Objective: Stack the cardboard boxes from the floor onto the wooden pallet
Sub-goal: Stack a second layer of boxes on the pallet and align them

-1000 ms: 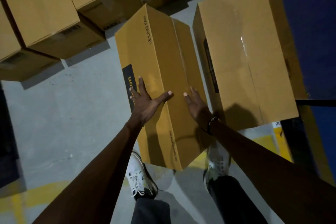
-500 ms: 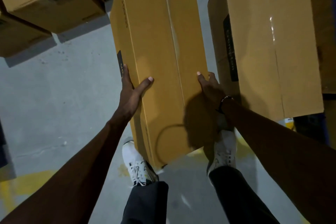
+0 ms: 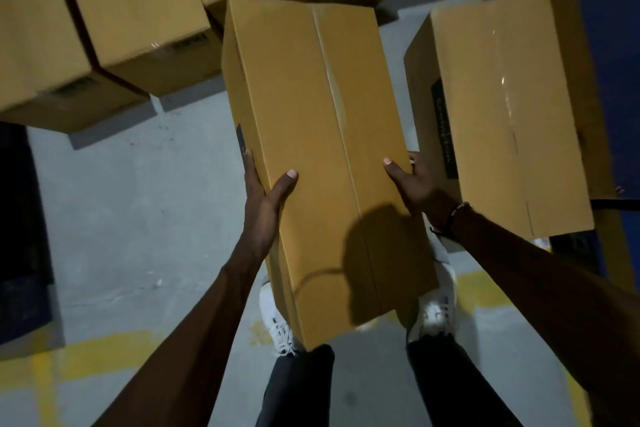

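Hands (image 3: pixel 263 204) (both) grip box (image 3: pixel 311 121) — lifted.

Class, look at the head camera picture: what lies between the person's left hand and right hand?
In the head view, the long cardboard box fills the stretch: the left hand grips its left edge, the right hand its right edge.

Left of the held box (image 3: pixel 318 135), bare grey floor (image 3: pixel 138 218) lies open. Beyond that floor, stacked boxes (image 3: pixel 131 21) block the way. Right of the held box, a second box (image 3: pixel 498 107) stands near, leaving only a narrow gap between the 2.
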Tool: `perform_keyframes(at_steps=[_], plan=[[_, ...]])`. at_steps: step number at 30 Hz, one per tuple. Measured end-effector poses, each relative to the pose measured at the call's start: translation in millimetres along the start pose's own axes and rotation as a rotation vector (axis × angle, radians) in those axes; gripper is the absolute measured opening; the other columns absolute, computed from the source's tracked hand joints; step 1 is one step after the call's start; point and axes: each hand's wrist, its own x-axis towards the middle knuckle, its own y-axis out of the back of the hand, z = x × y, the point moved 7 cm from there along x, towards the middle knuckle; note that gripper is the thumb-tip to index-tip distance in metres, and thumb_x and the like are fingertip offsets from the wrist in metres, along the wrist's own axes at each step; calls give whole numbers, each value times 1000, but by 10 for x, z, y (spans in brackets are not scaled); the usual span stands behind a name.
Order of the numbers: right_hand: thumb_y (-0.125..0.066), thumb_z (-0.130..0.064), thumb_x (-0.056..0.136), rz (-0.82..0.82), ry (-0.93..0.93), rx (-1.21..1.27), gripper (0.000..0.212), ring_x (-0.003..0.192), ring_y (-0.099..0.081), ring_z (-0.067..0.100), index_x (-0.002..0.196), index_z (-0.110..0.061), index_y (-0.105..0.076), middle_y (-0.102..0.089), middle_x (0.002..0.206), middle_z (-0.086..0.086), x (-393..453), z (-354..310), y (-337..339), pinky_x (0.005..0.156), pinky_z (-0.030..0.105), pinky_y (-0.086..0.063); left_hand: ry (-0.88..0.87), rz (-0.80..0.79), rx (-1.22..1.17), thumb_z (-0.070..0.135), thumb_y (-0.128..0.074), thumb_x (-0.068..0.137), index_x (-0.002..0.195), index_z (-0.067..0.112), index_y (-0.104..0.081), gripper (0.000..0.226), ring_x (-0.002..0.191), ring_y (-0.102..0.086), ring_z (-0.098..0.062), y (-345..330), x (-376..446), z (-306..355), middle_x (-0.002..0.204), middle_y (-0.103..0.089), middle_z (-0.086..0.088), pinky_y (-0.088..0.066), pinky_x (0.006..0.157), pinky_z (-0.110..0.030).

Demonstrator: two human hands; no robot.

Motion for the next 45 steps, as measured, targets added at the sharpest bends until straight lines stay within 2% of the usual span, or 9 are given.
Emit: perform_keyframes(at_steps=[8,13,17,21,25,29,33,40,45], plan=[[-66,-72,84,-95,205,-146,69,115,-63,12,137,-34,-44,-64,129,-12,-1491,-2167,46,100,40,-51,-149,98,-130,41,-64,96,162,31,-26,77,127,-62,-10,687,-998,1693,152,-52,3,-58,93,-26],[-68,-65,87,-206,337,-243,64,111,-65,13,138,-36,-42,-63,128,-11,-2571,-3214,124,93,40,-56,-161,192,-254,50,-73,93,158,30,-37,77,136,-55,-36,1120,-1926,2530,153,-53,-8,-46,109,-66],[-66,-59,88,-304,455,-333,64,113,-60,11,140,-33,-40,-56,133,-12,-3551,-3845,171,89,36,-53,-140,306,-346,61,-75,86,155,37,-41,80,137,-55,-35,1363,-2882,2998,151,-55,-4,-43,110,-69],[-68,-64,87,-401,541,-353,67,123,-55,14,143,-40,-40,-51,144,-13,-4415,-4234,193,94,39,-50,-128,371,-471,51,-70,92,152,30,-48,68,131,-61,-31,1545,-3823,3301,146,-61,-4,-50,107,-57],[-71,-72,80,-529,609,-284,79,117,-51,-6,147,-45,-39,-51,133,-29,-5311,-4561,90,87,24,-45,-122,455,-661,44,-69,92,149,6,-50,71,107,-70,-35,1716,-4725,3562,128,-67,-16,-59,78,-45],[-74,-54,88,-730,554,-232,71,129,-54,7,148,-54,-36,-53,145,-18,-5971,-4664,-175,102,36,-47,-163,550,-841,41,-70,89,143,7,-58,65,98,-71,-34,1775,-5608,3721,124,-67,-21,-59,75,-44],[-69,-29,96,-863,552,-261,61,118,-64,10,147,-45,-39,-60,138,-8,-6516,-4806,-526,85,28,-55,-230,679,-949,34,-67,92,133,2,-63,52,89,-72,-29,1848,-6344,3678,111,-71,-16,-59,72,-40],[-76,-56,86,-1006,660,-483,68,131,-55,20,141,-62,-38,-57,140,-17,-7280,-4983,-1386,109,56,-45,-365,846,-1040,33,-65,87,149,11,-50,68,114,-65,-39,2294,-7317,3311,141,-62,-23,-59,81,-46],[-71,-62,86,-999,707,-599,71,142,-37,22,144,-61,-29,-38,152,-15,-7873,-4853,-2172,115,54,-35,-389,939,-1080,39,-70,84,151,13,-49,74,118,-64,-41,2827,-7878,2901,146,-59,-22,-57,85,-49]])
